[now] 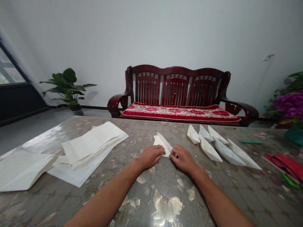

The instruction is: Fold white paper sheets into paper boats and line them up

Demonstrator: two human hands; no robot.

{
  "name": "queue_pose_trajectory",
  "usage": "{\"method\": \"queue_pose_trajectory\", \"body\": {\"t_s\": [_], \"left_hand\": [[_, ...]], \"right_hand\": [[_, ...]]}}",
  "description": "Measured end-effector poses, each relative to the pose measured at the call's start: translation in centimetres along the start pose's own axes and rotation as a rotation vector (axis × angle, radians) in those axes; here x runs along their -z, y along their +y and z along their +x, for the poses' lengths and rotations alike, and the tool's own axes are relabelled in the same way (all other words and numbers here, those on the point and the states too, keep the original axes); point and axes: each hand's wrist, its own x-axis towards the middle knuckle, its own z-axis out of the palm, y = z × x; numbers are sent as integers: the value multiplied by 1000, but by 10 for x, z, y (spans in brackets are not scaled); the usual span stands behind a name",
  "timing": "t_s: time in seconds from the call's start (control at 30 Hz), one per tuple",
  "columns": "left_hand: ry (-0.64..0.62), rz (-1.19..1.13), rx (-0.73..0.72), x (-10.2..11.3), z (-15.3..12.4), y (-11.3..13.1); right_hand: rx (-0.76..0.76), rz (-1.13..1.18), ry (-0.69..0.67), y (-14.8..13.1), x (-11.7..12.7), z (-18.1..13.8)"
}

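A partly folded white paper (161, 142) lies on the marbled table (156, 195) in front of me. My left hand (151, 156) has its fingers curled down on the paper's near left edge. My right hand (182, 159) pinches the paper's near right corner, fingers pressed together. Both forearms reach in from the bottom of the view. Several finished white paper boats (219, 146) lie in a row to the right of my hands.
A stack of white sheets (92, 145) and a loose folded sheet (21, 168) lie at the left. Red paper (286, 165) and a green pen (252, 142) lie at the right. Beyond the table stand a wooden bench (180, 94), a potted plant (67, 86) and purple flowers (290, 105).
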Motion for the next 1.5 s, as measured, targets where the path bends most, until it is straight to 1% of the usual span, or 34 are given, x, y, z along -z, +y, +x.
{"method": "queue_pose_trajectory", "body": {"t_s": [0.17, 0.33, 0.4, 0.57, 0.77, 1.0, 1.07, 1.2, 1.27, 1.37, 1.5], "left_hand": [[-15, -18, -1, 3, -2, 8], [-94, 23, -108, 11, -4, 18], [-118, 45, -115, 13, -6, 19], [-156, 65, -112, 11, -7, 16], [-147, 74, -63, 6, -6, 13], [-125, 87, -48, 2, -7, 11], [-110, 91, -51, 0, -7, 10], [-78, 92, -86, -1, -6, 9], [-63, 81, -106, 0, -4, 10], [-42, 66, -117, 3, -3, 12], [-26, 32, -113, 6, -3, 13]], "right_hand": [[-118, -82, 19, -4, -7, 1], [-173, -134, 24, -4, -8, 0], [-181, -139, 21, -3, -8, -1], [-144, -152, -11, 0, -7, -2], [-136, -116, 2, 4, -9, -3], [-232, -52, 103, 2, -12, -2], [-199, -29, 121, 0, -11, -2], [-31, -45, 135, -2, -11, -4], [19, -66, 126, -4, -10, -4], [40, -85, 99, -6, -9, -5], [29, -78, 51, -10, -4, -5]]}}
